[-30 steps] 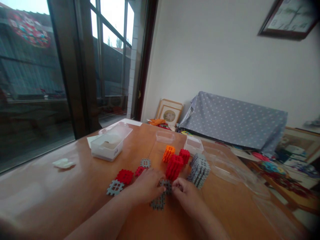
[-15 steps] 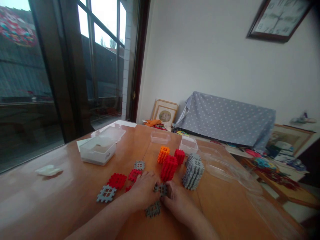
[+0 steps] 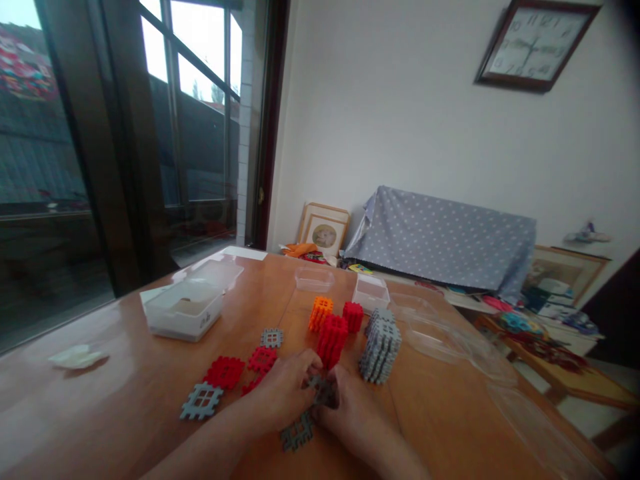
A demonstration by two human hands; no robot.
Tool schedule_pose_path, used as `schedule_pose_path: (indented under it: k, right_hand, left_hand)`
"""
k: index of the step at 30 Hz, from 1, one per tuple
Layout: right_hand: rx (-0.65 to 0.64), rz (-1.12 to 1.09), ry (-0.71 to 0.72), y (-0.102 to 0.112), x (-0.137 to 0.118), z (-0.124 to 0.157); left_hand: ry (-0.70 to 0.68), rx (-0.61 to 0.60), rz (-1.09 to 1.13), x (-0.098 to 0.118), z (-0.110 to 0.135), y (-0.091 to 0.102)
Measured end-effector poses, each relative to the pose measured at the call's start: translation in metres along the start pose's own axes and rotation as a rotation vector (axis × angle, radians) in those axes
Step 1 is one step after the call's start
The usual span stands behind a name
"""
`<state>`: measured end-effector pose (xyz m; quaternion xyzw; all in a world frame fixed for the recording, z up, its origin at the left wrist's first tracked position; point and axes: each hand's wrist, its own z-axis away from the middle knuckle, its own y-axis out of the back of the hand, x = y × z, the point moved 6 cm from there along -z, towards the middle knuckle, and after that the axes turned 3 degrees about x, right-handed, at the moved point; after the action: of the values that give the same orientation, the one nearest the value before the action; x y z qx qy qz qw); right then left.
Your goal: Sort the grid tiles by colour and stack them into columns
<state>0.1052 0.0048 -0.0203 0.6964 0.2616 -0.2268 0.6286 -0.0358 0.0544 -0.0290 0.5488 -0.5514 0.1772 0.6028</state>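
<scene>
A grey toothed square building tile (image 3: 323, 392) is held between my hands, low over the table. My left hand (image 3: 286, 387) pinches its left side, and my right hand (image 3: 350, 403) has fingers and thumb closed round its right side. My fingers cover part of the tile. Just below my hands lies another grey tile (image 3: 298, 433). Left of my left hand are a red tile (image 3: 263, 359), a larger-looking red tile (image 3: 225, 372) and a light grey tile (image 3: 202, 401). Beyond them lies a grey window-like tile (image 3: 271, 338).
Past my hands stand a red stack (image 3: 332, 340), an orange stack (image 3: 321, 313), a small red stack (image 3: 353, 317) and a tall grey stack (image 3: 381, 347). A white plastic box (image 3: 183, 320) is at the left, and clear containers (image 3: 435, 339) line the right. Crumpled white paper (image 3: 77, 357) lies far left.
The view has shifted slightly, so everything sits a little further left. My fingers have closed in more on the grey tile, and my right hand covers more of it.
</scene>
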Motion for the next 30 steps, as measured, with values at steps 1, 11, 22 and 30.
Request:
schedule_pose_path:
  k: [1, 11, 22, 30]
  right_hand:
    - [0.019, -0.005, -0.003, 0.001, -0.001, 0.001]
    - [0.111, -0.506, -0.057, -0.002, 0.012, -0.01]
    - [0.138, -1.176, -0.209, 0.015, -0.002, -0.004]
    - [0.123, -0.917, 0.034, 0.02, -0.003, -0.012]
  left_hand:
    - [0.007, 0.0, 0.029, -0.001, 0.0, 0.0]
    - [0.046, 0.049, 0.255, 0.006, -0.011, 0.007]
    - [0.174, 0.029, 0.6, 0.021, -0.007, 0.02]
    - [0.2, 0.062, 0.665, 0.018, -0.007, 0.026]
